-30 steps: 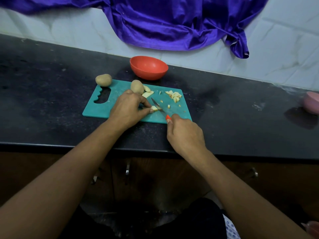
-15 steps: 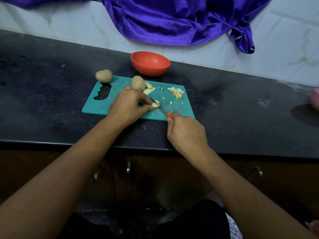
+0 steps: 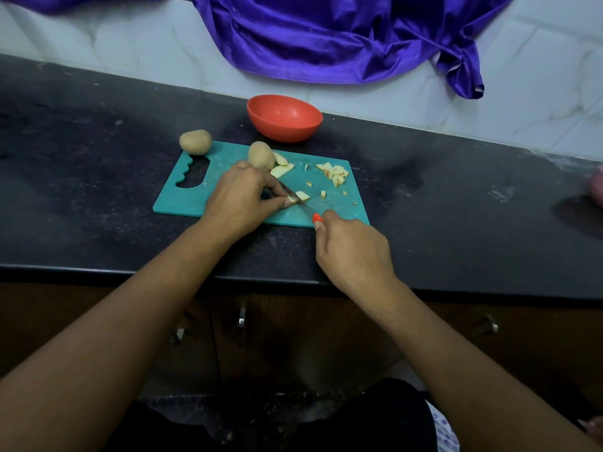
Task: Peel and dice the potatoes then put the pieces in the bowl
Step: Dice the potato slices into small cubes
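On the teal cutting board [image 3: 189, 200] my left hand [image 3: 239, 199] pinches a pale potato piece [image 3: 301, 196] with thumb and fingers. My right hand [image 3: 354, 256] grips an orange-handled knife [image 3: 298, 202] whose blade lies across that piece. A pile of diced potato [image 3: 334, 173] sits at the board's far right, with a few loose bits nearby. Potato slices [image 3: 281, 168] lie beside an unpeeled potato [image 3: 260, 154] at the board's far edge. Another whole potato [image 3: 195, 141] rests at the board's far left corner. The red bowl [image 3: 284, 118] stands behind the board and looks empty.
The black counter [image 3: 98, 177] runs left to right, with its front edge [image 3: 163, 272] near my body. A purple cloth [image 3: 326, 37] hangs on the white tiled wall. A pink object [image 3: 597, 189] shows at the far right edge. Cabinet handles [image 3: 242, 316] sit below.
The knife blade has shifted a little along the potato piece under my left fingers. The view has tilted slightly; both hands stay in the same spots on the board.
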{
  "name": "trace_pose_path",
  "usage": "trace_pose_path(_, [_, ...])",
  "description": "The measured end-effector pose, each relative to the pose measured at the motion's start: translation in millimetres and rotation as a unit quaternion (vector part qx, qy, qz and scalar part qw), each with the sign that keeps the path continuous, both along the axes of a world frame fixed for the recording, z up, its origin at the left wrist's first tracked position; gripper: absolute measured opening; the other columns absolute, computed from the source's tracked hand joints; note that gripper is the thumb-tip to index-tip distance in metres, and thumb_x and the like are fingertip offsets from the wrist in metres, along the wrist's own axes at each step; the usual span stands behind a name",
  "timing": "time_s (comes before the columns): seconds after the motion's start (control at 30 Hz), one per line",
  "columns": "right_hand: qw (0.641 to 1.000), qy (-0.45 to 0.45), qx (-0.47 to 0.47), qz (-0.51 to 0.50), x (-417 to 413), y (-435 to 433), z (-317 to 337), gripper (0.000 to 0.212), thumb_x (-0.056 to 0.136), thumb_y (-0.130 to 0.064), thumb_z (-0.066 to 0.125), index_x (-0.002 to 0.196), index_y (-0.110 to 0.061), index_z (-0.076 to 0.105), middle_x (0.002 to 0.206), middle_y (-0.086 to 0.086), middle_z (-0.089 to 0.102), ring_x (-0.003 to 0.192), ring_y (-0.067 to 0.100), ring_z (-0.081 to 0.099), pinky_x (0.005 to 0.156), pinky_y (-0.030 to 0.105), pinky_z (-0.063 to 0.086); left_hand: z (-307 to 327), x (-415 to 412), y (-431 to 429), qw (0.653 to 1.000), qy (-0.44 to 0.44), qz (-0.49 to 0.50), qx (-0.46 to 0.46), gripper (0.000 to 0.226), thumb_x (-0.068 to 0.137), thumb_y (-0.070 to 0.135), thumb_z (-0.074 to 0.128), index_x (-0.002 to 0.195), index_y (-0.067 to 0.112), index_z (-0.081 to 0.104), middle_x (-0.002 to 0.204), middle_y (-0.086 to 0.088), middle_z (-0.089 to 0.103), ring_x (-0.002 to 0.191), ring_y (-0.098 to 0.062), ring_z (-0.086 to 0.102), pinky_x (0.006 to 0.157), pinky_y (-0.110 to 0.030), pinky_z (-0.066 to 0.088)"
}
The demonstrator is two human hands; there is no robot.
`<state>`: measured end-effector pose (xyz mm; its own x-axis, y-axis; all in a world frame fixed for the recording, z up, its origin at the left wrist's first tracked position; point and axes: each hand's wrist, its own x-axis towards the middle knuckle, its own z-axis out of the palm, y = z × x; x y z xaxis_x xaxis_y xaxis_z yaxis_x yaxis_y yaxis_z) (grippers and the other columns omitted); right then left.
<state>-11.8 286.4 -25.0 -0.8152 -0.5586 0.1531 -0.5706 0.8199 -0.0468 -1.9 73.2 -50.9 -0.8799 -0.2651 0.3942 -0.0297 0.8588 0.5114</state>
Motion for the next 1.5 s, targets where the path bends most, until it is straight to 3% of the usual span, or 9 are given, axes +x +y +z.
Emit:
trace_pose_path(0.27, [1.000,-0.011,-0.004,-0.007,-0.9,-0.7,-1.0,0.034,0.110,-0.045,0.028,0.118,-0.023,0.052,0.082,-0.005,0.052,0.072,0.013,0.053,0.062,0.037,0.048,4.7,9.0,0.4,1.000,0.007,-0.023,0.020,0.014,0.085,0.032,0.081,0.098,0.036,0.080,0.098,0.006,0.074,0.107,-0.018,0.054,0.089,-0.037,0.048])
trace_pose_path(0.4, [1.000,0.015,-0.025,-0.003,1.5,4.9,-5.0,0.033,0.110,-0.047,0.027,0.114,-0.025,0.051,0.077,-0.009,0.050,0.065,0.009,0.051,0.057,0.035,0.046,4.1,8.2,0.1,1.000,0.005,-0.017,0.026,0.010,0.084,0.036,0.081,0.093,0.037,0.079,0.098,0.005,0.073,0.106,-0.017,0.055,0.090,-0.041,0.050])
trace_pose_path(0.83, [1.000,-0.001,0.004,0.018,-1.1,1.6,-1.5,0.034,0.110,-0.047,0.028,0.117,-0.025,0.053,0.085,-0.005,0.057,0.073,0.013,0.056,0.065,0.040,0.055,4.2,9.3,-2.6,0.998,0.002,-0.020,0.052,0.012,0.082,0.033,0.084,0.087,0.042,0.078,0.092,0.010,0.073,0.104,-0.017,0.059,0.090,-0.044,0.052])
trace_pose_path(1.0, [0.999,0.023,-0.027,0.006,-0.3,6.0,-7.5,0.032,0.110,-0.047,0.028,0.106,-0.026,0.051,0.078,-0.008,0.054,0.064,0.010,0.051,0.055,0.035,0.044,3.3,9.7,-3.5,0.998,0.010,-0.018,0.066,0.012,0.081,0.030,0.085,0.086,0.038,0.077,0.090,0.013,0.072,0.101,-0.015,0.062,0.090,-0.044,0.053])
trace_pose_path(1.23, [0.999,0.015,0.000,0.032,-0.8,3.2,-3.3,0.033,0.110,-0.047,0.027,0.109,-0.025,0.052,0.079,-0.006,0.054,0.068,0.013,0.054,0.062,0.040,0.052,2.1,9.0,-3.8,0.997,0.019,-0.013,0.075,0.018,0.078,0.035,0.087,0.085,0.035,0.071,0.088,0.016,0.071,0.098,-0.011,0.063,0.088,-0.043,0.055])
trace_pose_path(1.37, [0.999,0.004,0.018,0.032,-1.7,1.8,-0.1,0.032,0.110,-0.047,0.028,0.112,-0.025,0.051,0.080,-0.006,0.054,0.069,0.011,0.052,0.059,0.036,0.046,4.8,10.6,-2.8,0.998,0.006,-0.005,0.065,0.013,0.078,0.037,0.087,0.086,0.038,0.076,0.091,0.014,0.072,0.102,-0.013,0.062,0.091,-0.044,0.054])
trace_pose_path(1.5, [0.999,0.023,-0.022,0.014,2.7,6.0,-6.4,0.029,0.110,-0.047,0.028,0.103,-0.027,0.047,0.075,-0.009,0.051,0.064,0.009,0.049,0.054,0.034,0.039,5.2,13.3,-5.5,0.997,0.007,-0.012,0.074,0.012,0.080,0.030,0.086,0.087,0.037,0.078,0.091,0.017,0.073,0.101,-0.014,0.064,0.093,-0.045,0.054])
